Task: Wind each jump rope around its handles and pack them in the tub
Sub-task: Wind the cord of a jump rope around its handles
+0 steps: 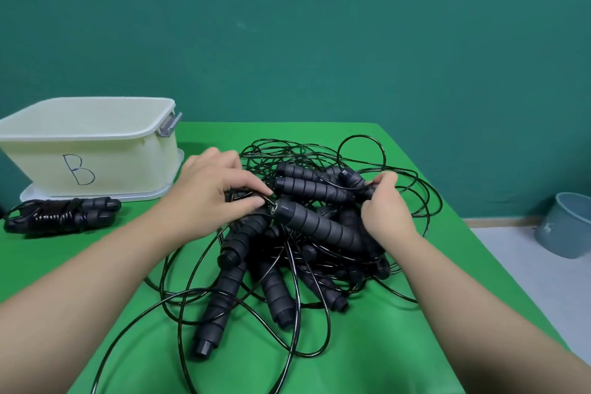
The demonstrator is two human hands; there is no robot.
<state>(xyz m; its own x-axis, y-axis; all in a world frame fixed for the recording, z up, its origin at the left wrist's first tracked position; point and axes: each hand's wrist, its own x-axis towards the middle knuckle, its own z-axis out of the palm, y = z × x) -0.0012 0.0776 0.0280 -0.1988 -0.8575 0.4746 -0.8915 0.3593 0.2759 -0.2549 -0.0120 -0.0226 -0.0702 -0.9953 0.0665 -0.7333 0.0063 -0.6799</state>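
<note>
Head view, hands [287, 198] in rope tangle [287, 249]

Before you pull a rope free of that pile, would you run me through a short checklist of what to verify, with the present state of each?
1. Left hand has hold of a cord: ok, it pinches one at the top end of a handle.
2. Right hand has a firm hold: ok, fingers curled round something at the pile's far right.
3. Both hands hold the same rope: cannot tell, cords overlap.
4. Cords free to slide out: not ok, loops cross many handles.
5. Tub open to receive: ok, no lid on it.
6. Wound rope packed: not ok, lying in front of the tub.
</note>
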